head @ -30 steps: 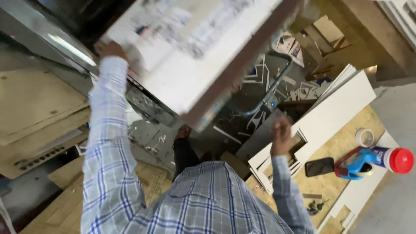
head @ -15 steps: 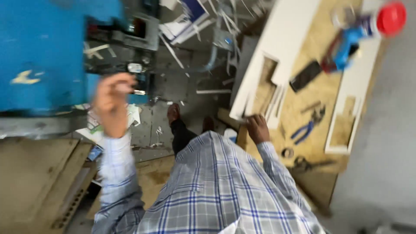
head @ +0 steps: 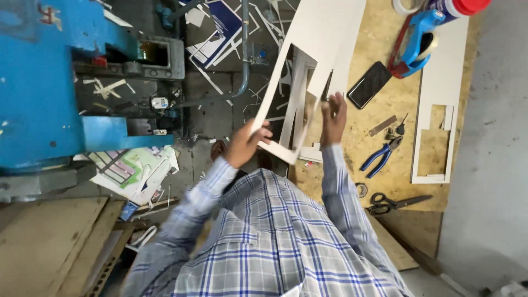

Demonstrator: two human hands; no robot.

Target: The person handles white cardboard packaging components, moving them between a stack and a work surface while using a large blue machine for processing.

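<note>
A person's left hand [head: 246, 144] and right hand [head: 332, 116] are each pinching the cut white board [head: 319, 41] between them, holding it tilted over the plywood workbench's [head: 379, 159] left edge.

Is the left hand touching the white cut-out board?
Touching. The head view shows the left hand gripping the white cut-out board's lower edge, fingers wrapped over it.

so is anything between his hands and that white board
No. Both hands are already on the white board: the left hand grips its lower left edge, the right hand its right side. Nothing visible lies between.
</note>
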